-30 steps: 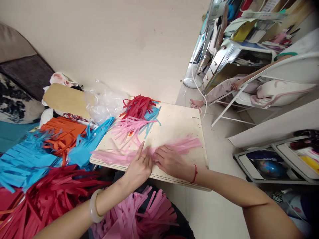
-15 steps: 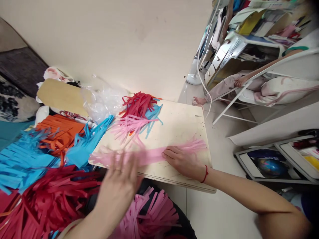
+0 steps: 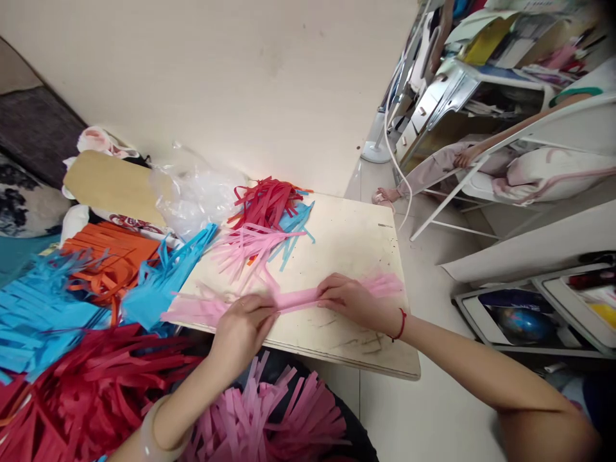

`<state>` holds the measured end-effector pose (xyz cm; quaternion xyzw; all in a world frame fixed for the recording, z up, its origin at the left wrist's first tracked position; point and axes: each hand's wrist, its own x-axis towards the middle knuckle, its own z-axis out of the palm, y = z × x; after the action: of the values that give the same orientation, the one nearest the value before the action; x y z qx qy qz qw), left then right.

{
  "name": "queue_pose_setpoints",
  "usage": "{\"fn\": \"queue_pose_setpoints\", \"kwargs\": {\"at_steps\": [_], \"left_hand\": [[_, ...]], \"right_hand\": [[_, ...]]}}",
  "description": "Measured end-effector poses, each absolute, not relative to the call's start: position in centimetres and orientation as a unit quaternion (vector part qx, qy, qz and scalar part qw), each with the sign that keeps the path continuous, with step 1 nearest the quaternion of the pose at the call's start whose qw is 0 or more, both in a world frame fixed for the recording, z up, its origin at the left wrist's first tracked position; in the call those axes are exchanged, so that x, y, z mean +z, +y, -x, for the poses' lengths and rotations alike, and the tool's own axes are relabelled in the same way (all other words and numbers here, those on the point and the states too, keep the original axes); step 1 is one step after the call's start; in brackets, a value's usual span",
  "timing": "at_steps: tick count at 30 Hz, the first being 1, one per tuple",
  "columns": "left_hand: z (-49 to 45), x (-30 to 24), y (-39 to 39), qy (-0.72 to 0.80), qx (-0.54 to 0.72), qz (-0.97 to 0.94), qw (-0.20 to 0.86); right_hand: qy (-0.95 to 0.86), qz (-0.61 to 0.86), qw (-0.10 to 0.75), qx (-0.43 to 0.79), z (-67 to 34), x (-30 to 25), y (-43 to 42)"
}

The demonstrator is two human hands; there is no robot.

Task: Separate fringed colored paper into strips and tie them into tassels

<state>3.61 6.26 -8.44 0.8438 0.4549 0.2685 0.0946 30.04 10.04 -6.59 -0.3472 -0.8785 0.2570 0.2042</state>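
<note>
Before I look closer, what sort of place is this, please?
Probably a room in a home, though I cannot be sure: a patterned cushion lies at the left edge, and white drawers and a white chair stand at the right.

Place: a lived-in room, apparently in a home.
Left: soft cushions point(image 3: 29, 202), one patterned, near a plain wall point(image 3: 216, 77).
Far right: drawers point(image 3: 422, 110) beside stacked papers point(image 3: 510, 54).
Chair point(image 3: 577, 125): white, a person point(image 3: 514, 131) seated there, one foot point(image 3: 389, 194) bare.
Floor point(image 3: 385, 398): pale tiles, joints showing.
Right: what looks like a blue globe point(image 3: 518, 322) on a shelf point(image 3: 539, 350).
</note>
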Motion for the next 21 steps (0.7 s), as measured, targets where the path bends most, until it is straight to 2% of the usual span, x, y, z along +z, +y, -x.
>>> {"fn": "queue_pose_setpoints", "kwargs": {"at_steps": [3,5,12,21], "left_hand": [[-3.0,-7.7,7.2,0.482,0.264,-0.810,0.206],[-2.9,-7.3,7.8,0.488,0.253,-0.804,0.225],[-3.3,-7.5,8.8,0.506,0.213,-0.821,0.156],[-3.6,-7.9,9.4,0.518,0.165,-0.835,0.089]], "right_hand": [[-0.857,0.377,0.203,0.286,-29.9,-6.7,10.5],[-0.849,0.409,0.188,0.278,-29.6,-6.6,10.5],[-0.859,0.467,0.122,0.170,-28.4,-6.3,10.6],[-0.878,0.461,0.036,0.123,-27.8,-6.4,11.3]]}}
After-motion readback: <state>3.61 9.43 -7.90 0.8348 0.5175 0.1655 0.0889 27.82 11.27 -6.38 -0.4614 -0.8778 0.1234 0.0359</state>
